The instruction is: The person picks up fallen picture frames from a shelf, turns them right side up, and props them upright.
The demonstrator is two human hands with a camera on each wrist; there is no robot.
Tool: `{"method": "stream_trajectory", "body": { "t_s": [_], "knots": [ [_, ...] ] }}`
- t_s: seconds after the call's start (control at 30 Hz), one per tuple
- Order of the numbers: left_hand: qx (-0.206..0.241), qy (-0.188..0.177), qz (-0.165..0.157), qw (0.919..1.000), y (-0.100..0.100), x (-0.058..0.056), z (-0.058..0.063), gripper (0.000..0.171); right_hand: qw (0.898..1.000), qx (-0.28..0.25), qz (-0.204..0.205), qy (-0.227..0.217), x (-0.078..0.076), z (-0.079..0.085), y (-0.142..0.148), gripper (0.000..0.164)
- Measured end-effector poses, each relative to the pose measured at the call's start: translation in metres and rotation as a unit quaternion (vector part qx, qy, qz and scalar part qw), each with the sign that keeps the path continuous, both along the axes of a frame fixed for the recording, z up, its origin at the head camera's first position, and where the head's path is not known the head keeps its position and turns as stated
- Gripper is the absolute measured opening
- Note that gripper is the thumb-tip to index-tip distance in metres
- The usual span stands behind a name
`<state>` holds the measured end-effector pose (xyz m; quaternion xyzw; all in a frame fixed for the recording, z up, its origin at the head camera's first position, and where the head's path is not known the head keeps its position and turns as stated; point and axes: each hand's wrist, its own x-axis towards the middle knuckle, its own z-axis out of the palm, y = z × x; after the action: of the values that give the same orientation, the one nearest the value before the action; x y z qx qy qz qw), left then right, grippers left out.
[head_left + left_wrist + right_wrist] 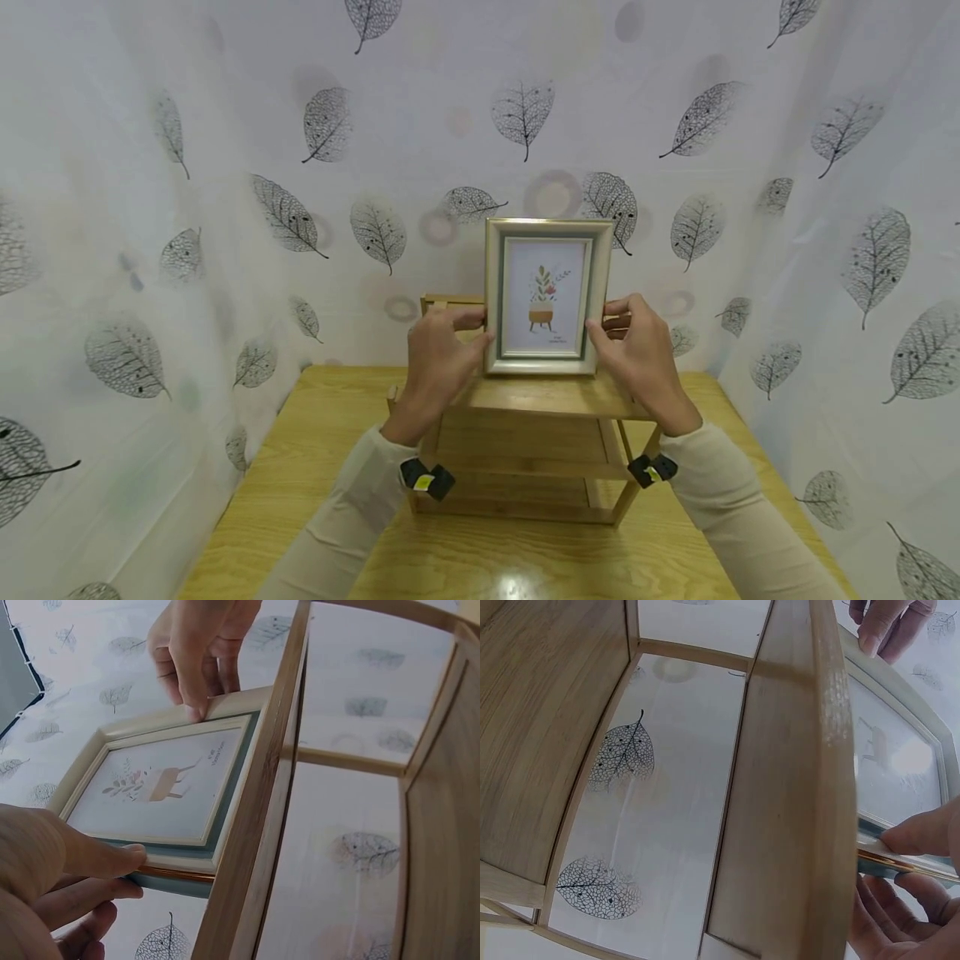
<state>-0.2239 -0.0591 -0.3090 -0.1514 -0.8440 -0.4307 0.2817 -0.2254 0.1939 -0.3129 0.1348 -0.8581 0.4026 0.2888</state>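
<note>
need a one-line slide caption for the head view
Left hand and right hand hold a framed plant print upright by its sides at a wooden shelf, before a leaf-patterned backdrop.
</note>
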Motion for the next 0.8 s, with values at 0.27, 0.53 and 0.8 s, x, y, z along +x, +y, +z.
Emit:
{"method": "stream_trajectory", "body": {
  "t_s": [0.27, 0.53, 0.8],
  "knots": [
    [0.005, 0.003, -0.005, 1.0000, -0.0006, 0.0006, 0.0009, 0.026, 1.000, -0.015, 0.005, 0.023, -0.0005, -0.0037, 0.0000, 0.021],
    [0.007, 0.013, -0.005, 0.9999, -0.0012, 0.0018, 0.0003, 0.027, 0.999, -0.017, 0.008, 0.043, 0.0006, -0.0067, -0.0007, 0.020],
    [0.005, 0.009, -0.006, 0.9999, -0.0014, -0.0001, -0.0027, 0.028, 0.998, -0.033, 0.015, 0.059, 0.0019, -0.0084, -0.0015, 0.020]
  ]
}}
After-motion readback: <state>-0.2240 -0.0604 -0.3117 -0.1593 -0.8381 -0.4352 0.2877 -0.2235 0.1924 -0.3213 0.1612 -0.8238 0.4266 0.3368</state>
